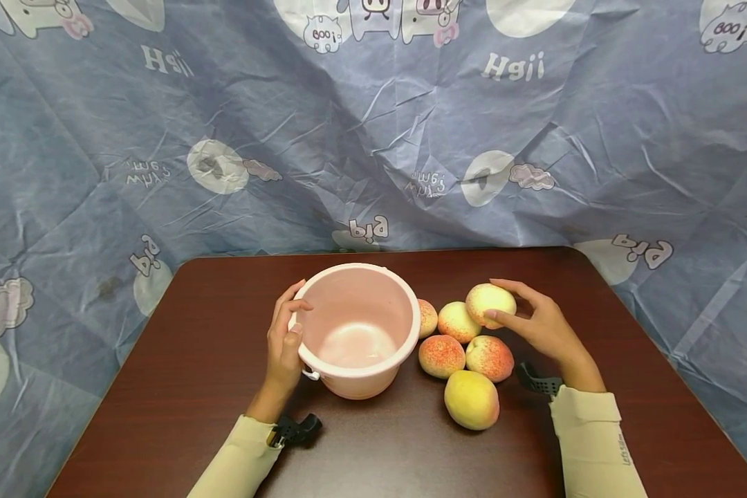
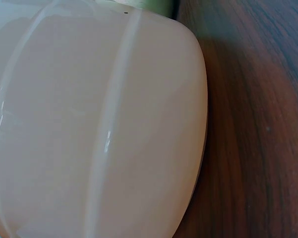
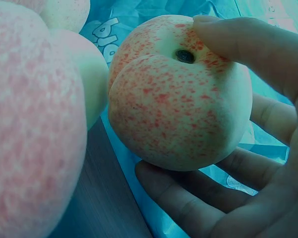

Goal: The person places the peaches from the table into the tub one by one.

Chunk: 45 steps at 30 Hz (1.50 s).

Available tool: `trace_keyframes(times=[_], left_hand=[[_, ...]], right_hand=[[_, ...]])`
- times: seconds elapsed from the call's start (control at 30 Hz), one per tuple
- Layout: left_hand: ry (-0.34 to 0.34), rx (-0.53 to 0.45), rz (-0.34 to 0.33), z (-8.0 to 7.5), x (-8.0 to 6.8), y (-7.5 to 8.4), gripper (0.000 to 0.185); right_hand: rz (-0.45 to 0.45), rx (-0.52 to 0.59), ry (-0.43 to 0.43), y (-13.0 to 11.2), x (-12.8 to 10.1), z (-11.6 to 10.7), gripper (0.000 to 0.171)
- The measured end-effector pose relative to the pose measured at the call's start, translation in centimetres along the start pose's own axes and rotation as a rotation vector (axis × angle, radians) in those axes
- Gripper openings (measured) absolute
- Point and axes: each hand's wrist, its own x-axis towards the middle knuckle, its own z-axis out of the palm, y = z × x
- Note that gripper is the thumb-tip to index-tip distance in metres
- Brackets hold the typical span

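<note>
A pale pink bucket (image 1: 356,387) stands on the table, its inside bare in the head view. My left hand (image 1: 284,339) grips its left rim, fingers over the edge and thumb outside. The left wrist view is filled by the bucket's ribbed wall (image 2: 153,99); the hand is out of that picture. My right hand (image 1: 544,325) holds a pale peach (image 1: 490,304) with red speckles between thumb and fingers. In the right wrist view the held peach (image 3: 163,109) shows a dark stem hollow, with the thumb on top and fingers around its far side and underneath.
Right of the bucket lie a pale peach (image 1: 459,322), red-orange peaches (image 1: 442,356) and a larger yellow fruit (image 1: 472,400) nearer the front. One peach (image 1: 427,318) is partly hidden by the bucket. A patterned cloth (image 1: 361,138) hangs behind the dark wooden table (image 1: 224,311).
</note>
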Motion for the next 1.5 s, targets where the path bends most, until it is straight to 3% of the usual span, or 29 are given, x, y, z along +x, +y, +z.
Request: trace_keyframes(times=[0.23,0.47,0.93,1.3,1.5], left_hand=[[0.001,0.001,0.010,0.0,-0.1,-0.1,0.037],[0.004,-0.002,0.004,-0.1,0.0,-0.2,0.038],[0.009,0.000,-0.002,0.0,0.0,-0.2,0.035],[0.002,0.003,0.006,-0.2,0.0,-0.1,0.039],[0.007,0.016,0.020,-0.2,0.0,-0.1,0.039]], right_hand=[[-0.018,0.022,-0.009,1.7,0.6,0.5,0.057],[-0.015,-0.004,-0.037,-2.2,0.4,0.7,0.054],[-0.041,-0.007,-0.051,-3.3,1.0,1.1,0.056],[-0.078,0.016,-0.039,-0.9,1.5,2.5,0.056],[-0.087,0.010,-0.033,-1.6,1.3,2.9,0.058]])
